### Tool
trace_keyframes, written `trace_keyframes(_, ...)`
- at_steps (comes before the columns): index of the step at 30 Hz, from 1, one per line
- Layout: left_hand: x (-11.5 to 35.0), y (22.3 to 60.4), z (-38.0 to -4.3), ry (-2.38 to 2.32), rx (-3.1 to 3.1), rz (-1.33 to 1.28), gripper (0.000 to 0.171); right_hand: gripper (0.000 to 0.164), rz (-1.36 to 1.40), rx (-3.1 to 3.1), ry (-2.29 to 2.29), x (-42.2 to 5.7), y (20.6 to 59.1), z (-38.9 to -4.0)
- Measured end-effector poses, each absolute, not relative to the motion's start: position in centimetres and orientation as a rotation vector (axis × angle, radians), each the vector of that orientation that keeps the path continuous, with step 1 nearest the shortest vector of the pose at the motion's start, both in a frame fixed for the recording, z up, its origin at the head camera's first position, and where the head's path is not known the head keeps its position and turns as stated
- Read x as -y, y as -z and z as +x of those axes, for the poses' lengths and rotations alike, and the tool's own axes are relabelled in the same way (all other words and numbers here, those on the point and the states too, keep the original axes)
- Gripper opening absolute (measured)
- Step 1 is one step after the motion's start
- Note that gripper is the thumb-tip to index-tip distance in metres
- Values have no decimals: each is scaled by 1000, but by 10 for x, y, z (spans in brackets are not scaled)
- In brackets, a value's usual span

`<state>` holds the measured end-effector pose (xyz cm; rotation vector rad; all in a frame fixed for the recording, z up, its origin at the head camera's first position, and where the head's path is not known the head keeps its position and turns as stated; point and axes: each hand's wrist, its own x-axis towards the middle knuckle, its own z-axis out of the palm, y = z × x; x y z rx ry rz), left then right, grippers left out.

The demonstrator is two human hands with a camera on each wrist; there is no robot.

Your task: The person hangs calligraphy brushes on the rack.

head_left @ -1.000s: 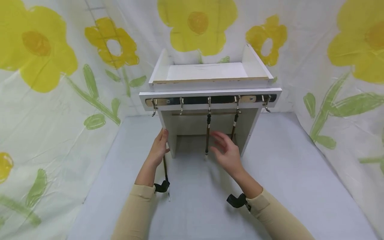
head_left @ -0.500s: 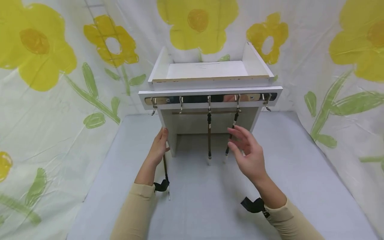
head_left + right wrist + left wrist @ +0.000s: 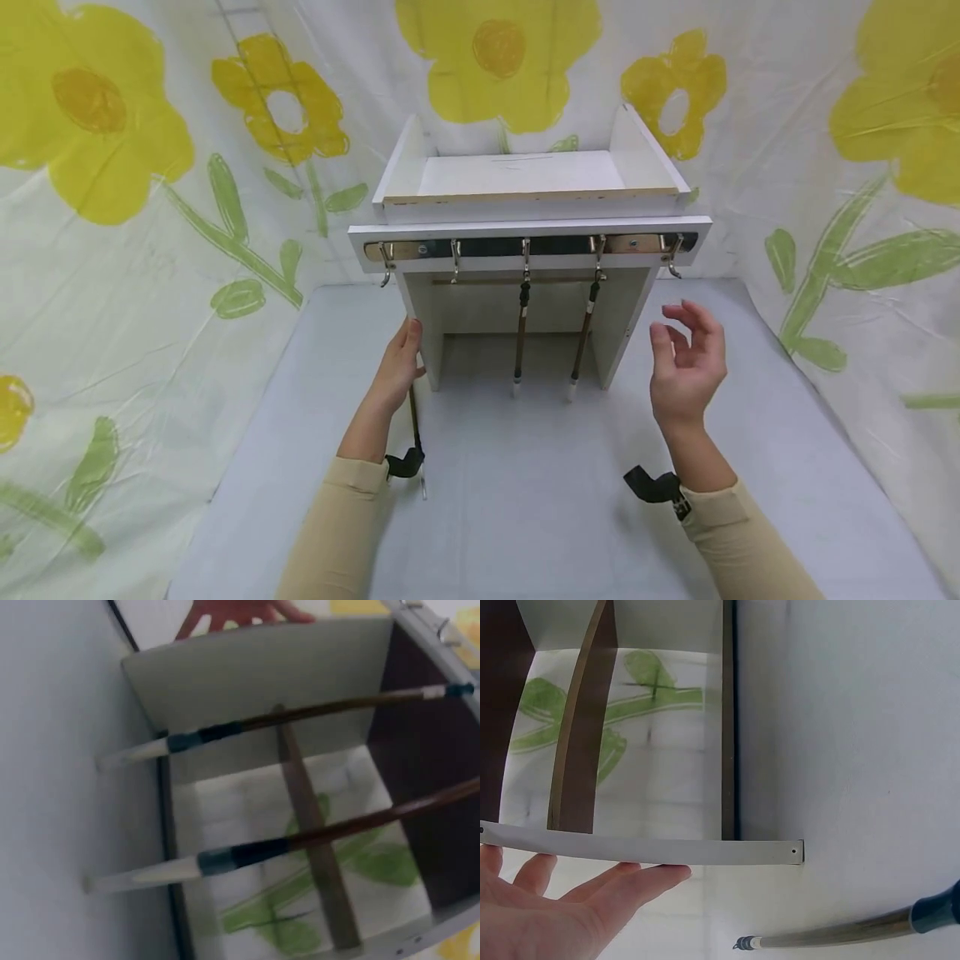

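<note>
Two ink brushes with brown handles and white tips hang from hooks under a white shelf unit (image 3: pixel 532 227): one brush (image 3: pixel 521 333) on the middle hook, the other brush (image 3: pixel 583 333) just right of it. Both cross the right wrist view, tips leftward. My left hand (image 3: pixel 393 367) rests on the outside of the unit's left side panel (image 3: pixel 645 849), fingers straight along it. A third brush (image 3: pixel 840 934) lies on the table beside that hand, partly hidden behind it in the head view. My right hand (image 3: pixel 686 367) is raised right of the unit, fingers loosely bent, holding nothing.
Bare hooks stand at the left end and right end (image 3: pixel 672 257) of the metal rail. A board with raised sides (image 3: pixel 525 177) tops the unit. Flower-printed cloth (image 3: pixel 90 108) surrounds the pale table (image 3: pixel 480 517).
My right hand has moved right, away from the hanging brushes, past the unit's right side. The brushes swing slightly. My left hand stays at the left panel.
</note>
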<state>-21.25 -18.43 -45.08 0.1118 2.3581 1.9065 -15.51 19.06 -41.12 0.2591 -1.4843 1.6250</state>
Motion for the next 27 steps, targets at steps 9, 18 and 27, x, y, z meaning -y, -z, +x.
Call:
trace_keyframes(9, 184, 450, -212, -1906, -2376, 111, 78, 40, 140, 1583, -1970, -206, 438, -177)
trace_keyframes(18, 189, 452, -210, -1905, -2348, 116, 77, 47, 54, 1906, -2043, -206, 455, -187)
trace_keyframes(27, 203, 453, -210, -1890, -2376, 131, 59, 43, 12, 1993, -1946, -205, 457, -188)
